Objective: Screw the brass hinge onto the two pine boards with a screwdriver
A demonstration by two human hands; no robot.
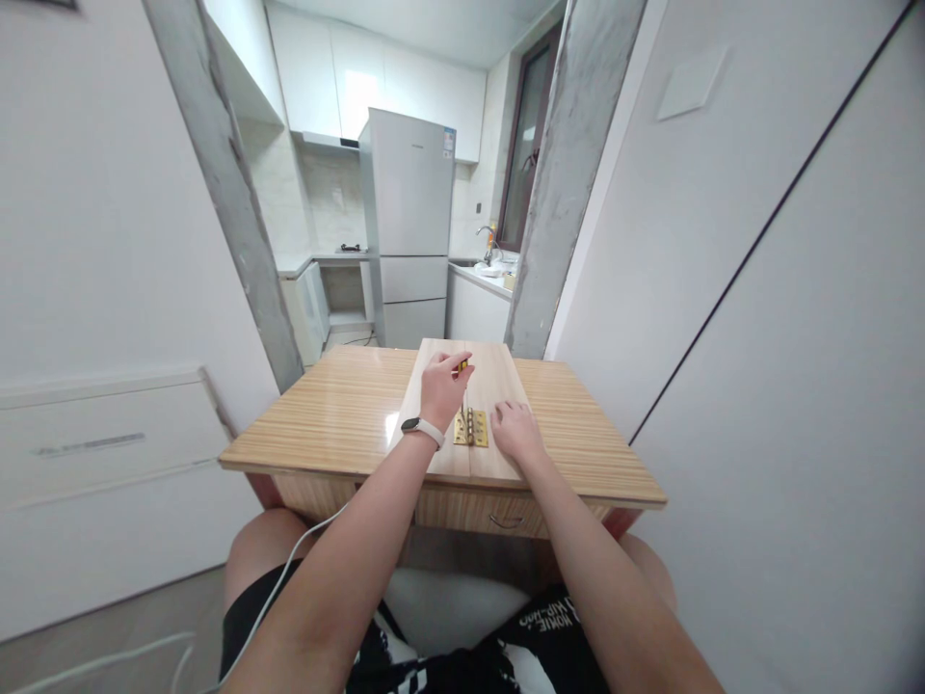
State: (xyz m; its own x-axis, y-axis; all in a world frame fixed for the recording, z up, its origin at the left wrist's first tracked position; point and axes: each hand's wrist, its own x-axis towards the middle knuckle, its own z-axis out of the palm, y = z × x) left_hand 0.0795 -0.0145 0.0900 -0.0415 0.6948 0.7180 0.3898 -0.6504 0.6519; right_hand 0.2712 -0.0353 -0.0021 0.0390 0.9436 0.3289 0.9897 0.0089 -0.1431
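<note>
Screwing down the brass hinge (471, 430), across two boards (498, 378), looks like the step. The left hand (442, 387) pinches a screwdriver (463, 366) over it; the right hand (515, 430) rests on one board, grip unclear. Next probably needs slow, straight turns.

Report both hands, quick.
Left hand: closed, holding a screwdriver at the hinge.
Right hand: open, loosely bent, resting on the board.

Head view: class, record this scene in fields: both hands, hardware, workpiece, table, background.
Workpiece: two pale wooden boards, side by side
Hardware: brass-coloured metal hinge, lying open across their seam
Left hand: grips a yellow-and-black screwdriver, shaft pointing down
Right hand: rests on the right board
Table: glossy, striped wood-grain top
Background: tall silver refrigerator
</note>
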